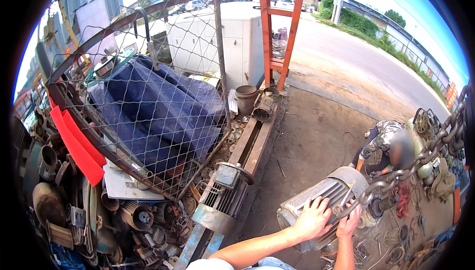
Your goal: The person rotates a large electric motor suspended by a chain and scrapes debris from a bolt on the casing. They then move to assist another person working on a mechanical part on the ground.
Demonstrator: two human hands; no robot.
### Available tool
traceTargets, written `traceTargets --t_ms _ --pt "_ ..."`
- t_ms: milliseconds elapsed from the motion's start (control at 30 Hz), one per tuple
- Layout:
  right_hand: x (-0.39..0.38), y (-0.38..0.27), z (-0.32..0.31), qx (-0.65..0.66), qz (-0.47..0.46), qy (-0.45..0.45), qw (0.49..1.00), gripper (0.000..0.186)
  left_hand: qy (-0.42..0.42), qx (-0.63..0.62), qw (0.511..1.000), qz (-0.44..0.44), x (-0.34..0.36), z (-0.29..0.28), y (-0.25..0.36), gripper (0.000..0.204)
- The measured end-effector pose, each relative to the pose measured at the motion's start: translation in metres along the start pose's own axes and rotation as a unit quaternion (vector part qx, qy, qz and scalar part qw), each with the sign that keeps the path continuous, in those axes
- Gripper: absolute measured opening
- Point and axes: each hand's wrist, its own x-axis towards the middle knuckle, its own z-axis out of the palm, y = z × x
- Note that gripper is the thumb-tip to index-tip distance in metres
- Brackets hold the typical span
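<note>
A finned grey electric motor (302, 208) is at the lower right, with a metal eye fitting on top where a heavy chain (410, 171) joins it. My left hand (311, 218) lies on the motor beside the fitting, fingers apart and slightly curved. My right hand (346, 223) has its fingers curled at the chain hook (341, 208), beside the left hand. Left of them, another motor (220, 205) rests on a long steel beam (198, 243).
A crouching co-worker (376, 146) is beyond the motor. Mesh fencing, a blue tarp (148, 106) and scrap machinery (54, 200) fill the left. An orange steel frame (267, 27) stands behind the beam. Loose parts lie on the right-hand ground, with a road (371, 62) beyond.
</note>
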Motion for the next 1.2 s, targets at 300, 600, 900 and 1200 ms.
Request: traceTargets --t_ms 300,600,900,1200 --pt "-0.005 -0.005 -0.002 0.003 0.004 0.0 1.0 0.051 0.002 0.002 1.0 0.001 -0.005 0.002 0.001 0.055" --pt "-0.008 -0.007 -0.005 -0.005 0.008 0.002 1.0 0.051 -0.001 -0.001 1.0 0.007 -0.007 0.001 0.002 0.055" --pt "-0.012 -0.008 -0.007 -0.013 0.007 0.007 1.0 0.052 -0.012 -0.002 1.0 0.014 -0.008 -0.002 0.003 0.055" --pt "-0.014 -0.017 -0.01 -0.02 0.039 -0.003 0.999 0.053 -0.013 -0.015 1.0 0.023 -0.009 -0.004 0.001 0.054"
